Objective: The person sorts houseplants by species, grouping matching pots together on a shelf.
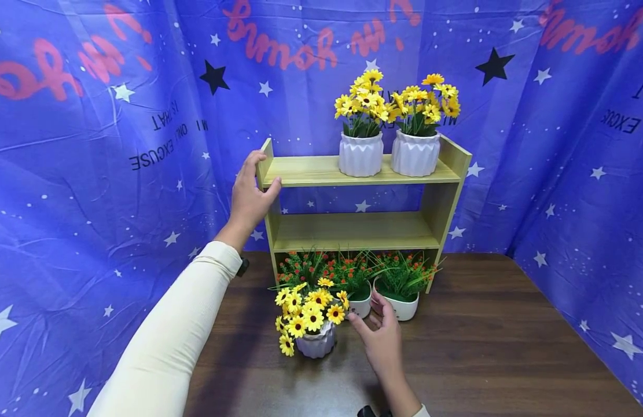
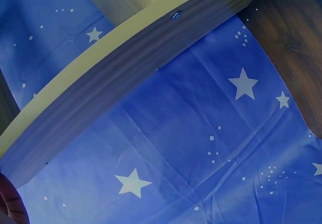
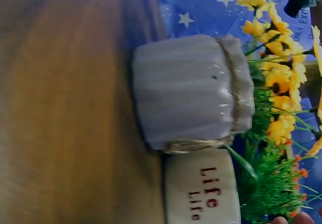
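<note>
My left hand (image 1: pixel 250 194) grips the upper left side panel of a two-tier wooden shelf (image 1: pixel 357 231), thumb in front of the panel. In the left wrist view, the side panel (image 2: pixel 126 58) crosses diagonally. A pot of yellow flowers (image 1: pixel 316 339) stands upright on the table before the shelf; its ribbed pot with twine (image 3: pixel 191 93) fills the middle of the right wrist view. My right hand (image 1: pixel 384 341) hovers just right of it, fingers loosely bent and holding nothing. Its fingertips (image 3: pixel 302 218) show at the lower right corner, apart from the ribbed pot.
Two more yellow-flower pots (image 1: pixel 361 153) stand at the right of the top board. White pots with red-flowered greenery (image 1: pixel 401 307) line the table under the shelf, one lettered "Life" (image 3: pixel 201 189). Blue starred cloth (image 1: pixel 160 174) hangs behind and at both sides of the brown table (image 1: pixel 482 347).
</note>
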The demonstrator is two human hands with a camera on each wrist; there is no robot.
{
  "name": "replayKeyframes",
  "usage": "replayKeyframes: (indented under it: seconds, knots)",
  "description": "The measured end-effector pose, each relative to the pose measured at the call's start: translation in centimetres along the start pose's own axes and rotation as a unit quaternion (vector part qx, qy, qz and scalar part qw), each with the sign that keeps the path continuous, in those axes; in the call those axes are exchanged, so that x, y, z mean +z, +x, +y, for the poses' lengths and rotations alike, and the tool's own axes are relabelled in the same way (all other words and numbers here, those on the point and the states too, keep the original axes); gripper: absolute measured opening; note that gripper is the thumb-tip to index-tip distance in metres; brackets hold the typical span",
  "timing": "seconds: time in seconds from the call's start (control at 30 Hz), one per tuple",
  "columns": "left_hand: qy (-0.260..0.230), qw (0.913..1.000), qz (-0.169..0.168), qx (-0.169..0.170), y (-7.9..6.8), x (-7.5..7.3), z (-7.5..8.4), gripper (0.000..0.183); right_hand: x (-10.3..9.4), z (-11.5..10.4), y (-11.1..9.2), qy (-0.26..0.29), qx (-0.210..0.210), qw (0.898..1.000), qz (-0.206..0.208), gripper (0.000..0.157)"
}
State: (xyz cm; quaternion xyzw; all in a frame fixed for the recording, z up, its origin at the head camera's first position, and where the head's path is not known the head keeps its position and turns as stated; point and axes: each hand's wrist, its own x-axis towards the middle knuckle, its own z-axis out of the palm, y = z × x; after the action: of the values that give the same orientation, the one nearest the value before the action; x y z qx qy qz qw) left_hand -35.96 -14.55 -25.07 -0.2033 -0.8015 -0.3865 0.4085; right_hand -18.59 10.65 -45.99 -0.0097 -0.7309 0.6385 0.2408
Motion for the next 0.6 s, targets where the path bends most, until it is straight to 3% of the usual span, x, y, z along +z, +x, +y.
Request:
replayKeyframes:
  seconds: [0.27,0.6]
  knots:
    - [-0.001,1.0000,0.005,0.005,0.1,0.1,-0.2,0.051,0.6,2.2,-0.8,-0.022,0.005,0.997,-0.075,0.086]
    - [0.000,1.0000,0.002,-0.002,0.0,0.2,-0.1,0.051,2.0,4.1,-1.7,-0.049,0.048,0.986,-0.151,0.091]
